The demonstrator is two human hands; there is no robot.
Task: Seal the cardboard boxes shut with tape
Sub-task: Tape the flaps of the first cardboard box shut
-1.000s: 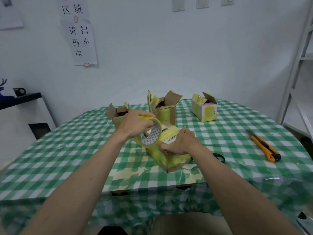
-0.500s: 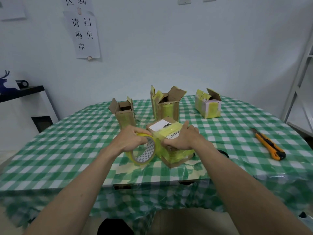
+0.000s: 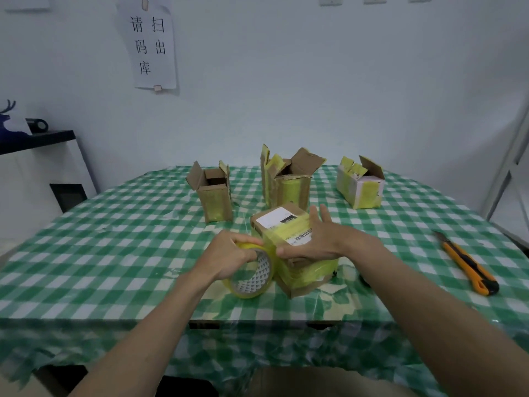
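My left hand (image 3: 229, 257) grips the tape roll (image 3: 253, 275); my right hand (image 3: 317, 242), fingers spread, presses the closed box (image 3: 289, 242). Three boxes behind remain open.

three open boxes (image 3: 286, 179) behind; utility knife (image 3: 466, 265) far right

A white paper sign (image 3: 151, 45) taped to the wall above the far left part of the surface carries black handwritten-style Chinese characters in two columns: 请 码 库 on the left, 扫 出 on the right. The closed box (image 3: 282, 224) near the front edge bears a white shipping label (image 3: 274, 218) with a black block, and a barcode strip (image 3: 302, 239); their print is too small to read.
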